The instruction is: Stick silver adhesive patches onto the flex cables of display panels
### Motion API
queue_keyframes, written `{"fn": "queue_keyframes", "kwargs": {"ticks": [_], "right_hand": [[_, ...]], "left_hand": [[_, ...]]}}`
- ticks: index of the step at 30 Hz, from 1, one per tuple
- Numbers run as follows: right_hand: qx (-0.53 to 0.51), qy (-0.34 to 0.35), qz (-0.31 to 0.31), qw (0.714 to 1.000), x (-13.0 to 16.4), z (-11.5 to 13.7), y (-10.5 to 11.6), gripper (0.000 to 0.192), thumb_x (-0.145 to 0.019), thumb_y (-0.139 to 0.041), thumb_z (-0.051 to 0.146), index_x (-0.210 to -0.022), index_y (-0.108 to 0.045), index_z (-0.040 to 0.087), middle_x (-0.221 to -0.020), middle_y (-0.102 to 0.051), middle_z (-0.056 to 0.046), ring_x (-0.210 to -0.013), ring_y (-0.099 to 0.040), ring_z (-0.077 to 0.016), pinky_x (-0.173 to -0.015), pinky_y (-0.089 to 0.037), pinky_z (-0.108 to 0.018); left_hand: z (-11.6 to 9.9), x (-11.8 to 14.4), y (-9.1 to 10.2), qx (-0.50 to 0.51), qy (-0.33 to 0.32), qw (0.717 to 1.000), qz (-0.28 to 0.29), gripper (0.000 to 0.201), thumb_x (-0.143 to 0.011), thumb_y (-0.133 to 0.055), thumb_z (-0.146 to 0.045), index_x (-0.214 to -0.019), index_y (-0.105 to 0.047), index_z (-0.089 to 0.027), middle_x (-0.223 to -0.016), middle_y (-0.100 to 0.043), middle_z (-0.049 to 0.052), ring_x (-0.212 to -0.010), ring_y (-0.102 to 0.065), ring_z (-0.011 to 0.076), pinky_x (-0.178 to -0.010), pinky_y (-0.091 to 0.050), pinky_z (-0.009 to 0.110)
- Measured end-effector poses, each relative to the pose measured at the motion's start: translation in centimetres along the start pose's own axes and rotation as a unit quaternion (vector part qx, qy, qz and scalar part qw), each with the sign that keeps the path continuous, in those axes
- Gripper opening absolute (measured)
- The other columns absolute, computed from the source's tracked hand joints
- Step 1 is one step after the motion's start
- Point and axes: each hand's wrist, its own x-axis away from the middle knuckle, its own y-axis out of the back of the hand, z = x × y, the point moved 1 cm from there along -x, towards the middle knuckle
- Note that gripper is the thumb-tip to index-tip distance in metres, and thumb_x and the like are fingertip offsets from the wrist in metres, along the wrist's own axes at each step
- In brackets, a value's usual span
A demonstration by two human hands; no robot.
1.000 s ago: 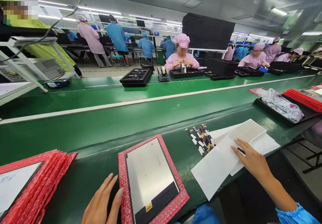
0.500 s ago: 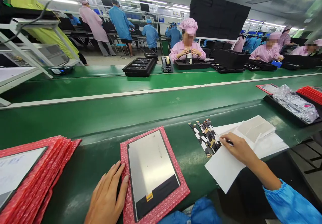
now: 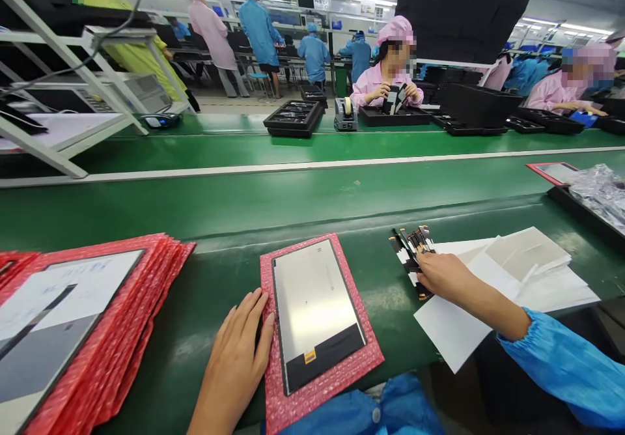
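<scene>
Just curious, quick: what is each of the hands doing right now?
Left hand: open, flat beside the red pad.
Right hand: on the small strips; grip cannot be told.

My left hand (image 3: 239, 357) lies flat and palm down, low in the view, fingers straight, close together and pointing away from me, the bare forearm running back toward my body. My right hand (image 3: 442, 273) reaches forward and toward the left, palm down, fingers bent slightly with the tips pressed downward, the grip not closed around anything I can make out. My right forearm is bare from the wrist, then covered by a blue sleeve (image 3: 561, 370) at the lower right.
</scene>
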Motion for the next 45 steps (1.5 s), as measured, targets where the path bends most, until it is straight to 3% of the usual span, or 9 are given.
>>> {"fn": "queue_keyframes", "kwargs": {"ticks": [5,9,14,17,19,24,32,38,45], "right_hand": [[-0.124,-0.029,-0.014,0.992,0.2,-1.3,2.5,0.009,-0.076,-0.069,0.023,-0.074,-0.061,0.023,-0.063,-0.067,0.002,-0.057,-0.064,-0.0183,-0.056,-0.046,-0.028],[-0.287,-0.001,-0.010,0.958,0.9,-0.9,2.9,0.024,-0.085,-0.053,0.049,-0.085,-0.060,0.026,-0.070,-0.073,-0.002,-0.060,-0.068,-0.0196,-0.051,-0.050,-0.027],[-0.435,0.046,0.119,0.892,1.3,4.4,0.2,0.041,-0.082,-0.055,0.066,-0.091,-0.061,0.026,-0.083,-0.079,-0.004,-0.025,-0.043,-0.0058,-0.022,-0.029,-0.021],[-0.529,0.063,0.230,0.815,1.3,8.9,-0.5,0.035,-0.083,-0.061,0.060,-0.095,-0.062,0.027,-0.090,-0.079,-0.002,-0.021,-0.044,-0.0027,-0.020,-0.026,-0.018],[-0.552,0.084,0.271,0.784,1.1,11.7,-0.1,0.032,-0.084,-0.063,0.057,-0.094,-0.063,0.027,-0.086,-0.079,0.000,-0.022,-0.044,-0.0016,-0.021,-0.027,-0.015],[-0.539,0.109,0.254,0.796,-0.3,16.2,1.7,0.033,-0.080,-0.066,0.055,-0.082,-0.064,0.023,-0.081,-0.078,0.001,-0.025,-0.045,-0.0005,-0.023,-0.031,-0.014],[-0.503,0.142,0.260,0.812,-2.5,18.8,1.5,0.026,-0.082,-0.065,0.047,-0.073,-0.060,0.023,-0.073,-0.079,0.001,-0.026,-0.046,-0.0032,-0.025,-0.033,-0.017],[-0.485,0.139,0.278,0.818,-2.9,18.9,0.5,0.030,-0.083,-0.064,0.049,-0.069,-0.058,0.023,-0.056,-0.068,0.005,-0.027,-0.044,-0.0044,-0.026,-0.032,-0.017],[-0.482,0.141,0.295,0.813,-2.7,19.3,0.6,0.031,-0.082,-0.063,0.051,-0.069,-0.058,0.024,-0.056,-0.068,0.004,-0.028,-0.044,-0.0053,-0.027,-0.031,-0.019]], "left_hand": [[-0.3,0.0,-0.2,0.002,0.015,1.000,0.003,0.051,-0.094,-0.026,-0.059,-0.144,-0.032,-0.049,-0.150,-0.045,-0.015,-0.140,-0.048,0.0221,-0.116,-0.036,0.053],[-1.1,-0.8,0.0,0.000,0.025,0.999,0.035,0.048,-0.098,-0.025,-0.054,-0.144,-0.036,-0.043,-0.153,-0.041,-0.011,-0.145,-0.041,0.0192,-0.118,-0.033,0.054],[-2.2,-1.6,1.1,0.007,0.048,0.998,0.042,0.044,-0.101,-0.024,-0.050,-0.144,-0.033,-0.041,-0.155,-0.035,-0.011,-0.148,-0.034,0.0146,-0.117,-0.035,0.056],[-3.5,-0.5,2.1,0.021,0.052,0.997,0.049,0.038,-0.103,-0.026,-0.047,-0.139,-0.037,-0.044,-0.151,-0.040,-0.013,-0.145,-0.038,0.0102,-0.115,-0.041,0.052],[-4.7,0.9,2.5,0.027,0.031,0.995,0.085,0.032,-0.104,-0.028,-0.047,-0.131,-0.045,-0.046,-0.146,-0.046,-0.016,-0.144,-0.039,0.0080,-0.114,-0.043,0.049],[-7.3,4.3,2.5,0.009,-0.007,0.987,0.161,0.023,-0.102,-0.038,-0.042,-0.118,-0.054,-0.046,-0.144,-0.048,-0.017,-0.147,-0.034,0.0096,-0.117,-0.044,0.047],[-8.5,4.6,2.2,0.050,-0.023,0.997,0.059,0.019,-0.091,-0.059,-0.027,-0.110,-0.060,-0.031,-0.138,-0.058,-0.001,-0.140,-0.047,0.0191,-0.113,-0.054,0.038],[-8.6,4.4,2.4,0.077,-0.016,0.996,0.051,0.018,-0.090,-0.060,-0.023,-0.107,-0.060,-0.031,-0.132,-0.063,0.000,-0.135,-0.053,0.0208,-0.109,-0.056,0.043],[-8.7,4.7,2.6,0.119,0.011,0.992,0.038,0.018,-0.092,-0.061,-0.023,-0.109,-0.059,-0.027,-0.128,-0.065,0.001,-0.131,-0.056,0.0199,-0.112,-0.051,0.045]]}}
